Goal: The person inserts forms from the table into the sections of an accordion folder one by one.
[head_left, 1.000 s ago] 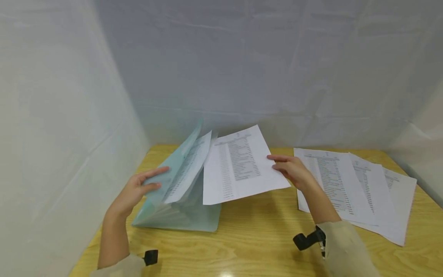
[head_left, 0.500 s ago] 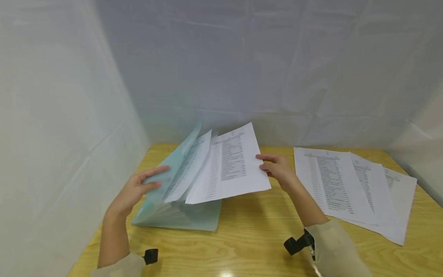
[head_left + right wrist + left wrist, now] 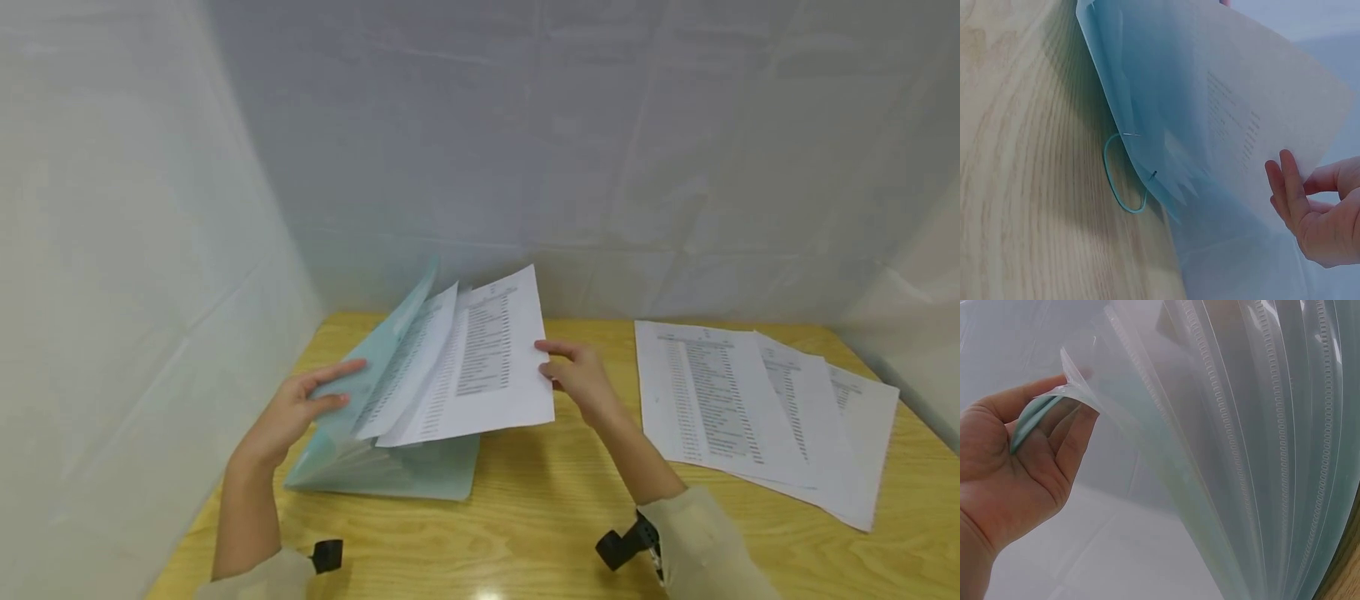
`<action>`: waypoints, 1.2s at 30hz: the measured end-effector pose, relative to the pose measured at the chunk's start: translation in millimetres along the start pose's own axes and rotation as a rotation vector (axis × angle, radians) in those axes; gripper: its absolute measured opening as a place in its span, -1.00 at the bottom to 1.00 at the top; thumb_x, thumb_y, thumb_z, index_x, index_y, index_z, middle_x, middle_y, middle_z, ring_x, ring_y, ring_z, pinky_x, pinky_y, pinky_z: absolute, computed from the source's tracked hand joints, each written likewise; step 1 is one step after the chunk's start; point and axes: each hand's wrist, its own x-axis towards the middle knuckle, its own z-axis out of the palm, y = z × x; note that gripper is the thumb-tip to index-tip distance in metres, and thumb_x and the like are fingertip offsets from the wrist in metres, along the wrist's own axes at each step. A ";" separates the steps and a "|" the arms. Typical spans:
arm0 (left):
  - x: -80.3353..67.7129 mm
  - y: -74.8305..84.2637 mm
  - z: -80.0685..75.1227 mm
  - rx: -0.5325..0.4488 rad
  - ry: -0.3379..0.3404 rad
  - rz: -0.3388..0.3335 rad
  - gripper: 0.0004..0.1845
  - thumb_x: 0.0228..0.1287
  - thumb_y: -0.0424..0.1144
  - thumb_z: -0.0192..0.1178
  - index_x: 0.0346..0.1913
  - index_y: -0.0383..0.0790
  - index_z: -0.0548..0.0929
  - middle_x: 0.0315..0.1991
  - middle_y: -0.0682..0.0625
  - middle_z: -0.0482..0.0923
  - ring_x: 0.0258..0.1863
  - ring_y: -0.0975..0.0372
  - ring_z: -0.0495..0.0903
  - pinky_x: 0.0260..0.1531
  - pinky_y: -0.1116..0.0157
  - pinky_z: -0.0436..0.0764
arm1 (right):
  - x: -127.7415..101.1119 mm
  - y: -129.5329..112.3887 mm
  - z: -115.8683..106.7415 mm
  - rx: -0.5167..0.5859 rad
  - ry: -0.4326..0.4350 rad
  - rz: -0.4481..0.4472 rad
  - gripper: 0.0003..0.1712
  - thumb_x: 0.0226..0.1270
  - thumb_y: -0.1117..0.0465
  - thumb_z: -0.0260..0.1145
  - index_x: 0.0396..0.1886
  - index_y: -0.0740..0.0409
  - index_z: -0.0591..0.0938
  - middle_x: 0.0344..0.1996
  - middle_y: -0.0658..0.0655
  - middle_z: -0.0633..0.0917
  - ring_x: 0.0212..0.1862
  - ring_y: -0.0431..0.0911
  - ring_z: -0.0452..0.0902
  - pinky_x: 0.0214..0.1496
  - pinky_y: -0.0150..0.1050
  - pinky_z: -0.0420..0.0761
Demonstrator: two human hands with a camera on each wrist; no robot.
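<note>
A pale green expanding file folder (image 3: 390, 467) lies on the wooden table (image 3: 525, 533) at the left, its front flap raised. My left hand (image 3: 300, 408) holds that flap (image 3: 1079, 406) up, thumb in front and fingers behind it. My right hand (image 3: 577, 379) pinches the right edge of a printed sheet (image 3: 487, 367), whose left edge reaches in among the folder's pockets (image 3: 1260, 456). Another printed sheet (image 3: 408, 367) stands in the folder beside it. In the right wrist view the held sheet (image 3: 1260, 137) is seen from below, with the folder's green elastic loop (image 3: 1124, 181) hanging on the table.
Several printed sheets (image 3: 750, 408) lie fanned on the table's right half. White cloth walls (image 3: 525, 150) close in the back, left and right sides. Bare wood runs along the front edge.
My right hand has carried the printed sheet leftward, from beside the folder to in among its pockets. The left hand keeps the flap raised in the same place.
</note>
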 end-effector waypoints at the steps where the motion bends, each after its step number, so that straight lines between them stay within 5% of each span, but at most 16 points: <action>1: 0.1 -0.2 0.2 0.000 0.002 0.000 -0.52 0.32 -0.35 0.07 0.27 -0.38 0.34 0.31 -0.21 0.17 0.35 -0.01 -0.10 0.17 -0.16 -0.03 | -0.1 0.5 2.2 0.002 0.003 0.003 -0.60 0.19 0.49 0.13 0.07 0.40 0.53 0.07 0.32 0.48 -0.26 -0.02 0.52 -0.21 -0.25 0.55; 36: 1.4 -1.6 2.7 -0.012 0.014 0.007 -0.52 0.30 -0.39 0.07 0.27 -0.40 0.34 0.30 -0.22 0.19 0.35 -0.01 -0.10 0.17 -0.18 -0.05 | 4.3 22.7 61.1 0.114 0.010 0.016 -0.61 0.19 0.50 0.13 0.05 0.40 0.53 0.03 0.31 0.50 -0.28 -0.05 0.54 -0.22 -0.18 0.57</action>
